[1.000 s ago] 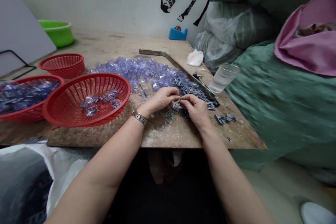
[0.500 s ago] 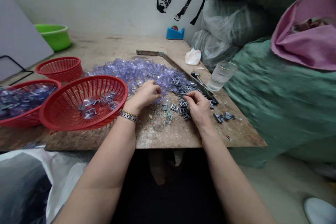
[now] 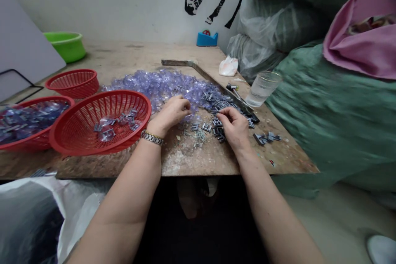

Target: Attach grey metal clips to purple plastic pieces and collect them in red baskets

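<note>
Left hand [image 3: 173,113] curls into my heap of clear plastic pieces [image 3: 161,84]; right hand [image 3: 233,126] pinches among grey metal clips [image 3: 216,126], grip contents unclear.

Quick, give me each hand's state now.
Left hand: fingers curled on the clear plastic pieces; grip unclear.
Right hand: curled over the grey metal clips; grip unclear.

The table [image 3: 123,55] is rough, worn board, matt and dusty. The heap of pieces [image 3: 161,83] is clear plastic, glossy with a violet tint. The small clips [image 3: 216,123] look like dull grey metal. The baskets [image 3: 102,121] are red plastic mesh with a slight sheen. The watch strap [image 3: 151,137] is shiny metal, the tumbler [image 3: 262,88] clear glass, and the sacks [image 3: 324,123] green woven cloth.
</note>
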`<state>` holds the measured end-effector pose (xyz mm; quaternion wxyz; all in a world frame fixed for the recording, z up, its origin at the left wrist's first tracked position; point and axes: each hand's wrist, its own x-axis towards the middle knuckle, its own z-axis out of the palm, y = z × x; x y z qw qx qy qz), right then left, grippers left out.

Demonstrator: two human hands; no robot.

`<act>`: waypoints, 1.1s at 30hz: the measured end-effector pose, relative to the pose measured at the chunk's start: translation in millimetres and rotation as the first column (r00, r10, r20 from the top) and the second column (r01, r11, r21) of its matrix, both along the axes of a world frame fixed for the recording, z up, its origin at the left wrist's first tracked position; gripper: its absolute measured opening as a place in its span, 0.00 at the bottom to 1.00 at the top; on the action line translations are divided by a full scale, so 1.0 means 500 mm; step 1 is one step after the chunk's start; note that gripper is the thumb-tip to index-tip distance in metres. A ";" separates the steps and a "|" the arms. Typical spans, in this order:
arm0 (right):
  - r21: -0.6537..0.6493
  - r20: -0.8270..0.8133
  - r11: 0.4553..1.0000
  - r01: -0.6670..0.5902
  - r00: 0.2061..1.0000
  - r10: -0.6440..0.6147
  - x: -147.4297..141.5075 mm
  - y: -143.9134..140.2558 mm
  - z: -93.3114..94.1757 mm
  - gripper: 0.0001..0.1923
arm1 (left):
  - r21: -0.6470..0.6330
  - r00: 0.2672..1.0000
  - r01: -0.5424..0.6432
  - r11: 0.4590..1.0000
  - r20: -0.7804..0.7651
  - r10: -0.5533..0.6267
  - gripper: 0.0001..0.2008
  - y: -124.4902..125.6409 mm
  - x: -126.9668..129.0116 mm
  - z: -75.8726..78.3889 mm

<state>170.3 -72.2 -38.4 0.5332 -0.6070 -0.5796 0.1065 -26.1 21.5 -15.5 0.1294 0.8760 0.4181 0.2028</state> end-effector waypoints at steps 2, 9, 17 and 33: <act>-0.007 -0.007 1.000 -0.008 1.000 0.008 -0.001 0.001 -0.001 0.07 | 0.000 1.000 0.023 1.000 -0.019 -0.023 0.07 0.000 -0.002 -0.001; 0.001 0.018 1.000 -0.019 1.000 0.019 -0.003 0.002 -0.005 0.07 | 0.184 0.996 0.051 0.982 -0.087 -0.036 0.10 -0.033 0.038 -0.010; 0.016 0.019 0.999 -0.029 0.999 0.028 -0.005 0.002 -0.006 0.06 | 0.234 0.985 0.055 0.971 -0.174 -0.014 0.08 -0.042 0.066 -0.027; -0.028 -0.444 0.977 -0.211 0.878 0.177 -0.005 0.016 -0.011 0.09 | 0.203 0.889 0.157 0.967 0.398 -0.228 0.03 -0.046 0.084 -0.017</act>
